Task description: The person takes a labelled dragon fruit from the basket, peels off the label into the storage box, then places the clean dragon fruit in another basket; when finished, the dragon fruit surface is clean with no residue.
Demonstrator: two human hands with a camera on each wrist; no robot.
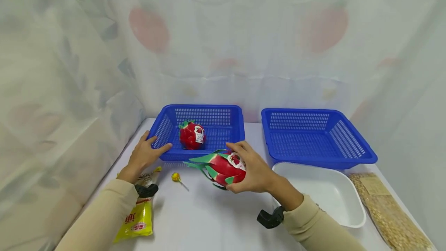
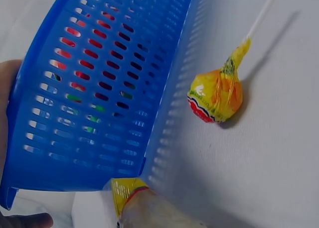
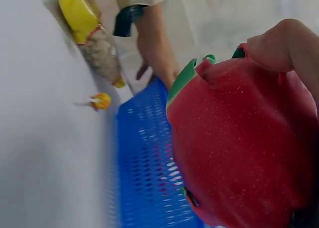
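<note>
My right hand (image 1: 254,169) grips a red dragon fruit (image 1: 221,167) with green leaf tips and a white sticker, held above the table just in front of the left blue basket (image 1: 209,152). The right wrist view shows the fruit (image 3: 244,138) large, a finger curled over its edge. At the basket's left front corner, my left hand (image 1: 144,156) touches the rim with its fingers and thumb spread. A second stickered dragon fruit (image 1: 191,135) lies inside that basket. Close to the left hand, a yellow-wrapped lollipop (image 2: 217,96) rests on the table.
A yellow bag (image 1: 141,216) lies beneath the left forearm. To the right stand another blue basket (image 1: 299,142) and a white tub (image 1: 324,193), partly behind the right forearm. A clear bag of grains (image 1: 390,216) lies along the right edge. Patterned curtains (image 1: 223,42) surround the table.
</note>
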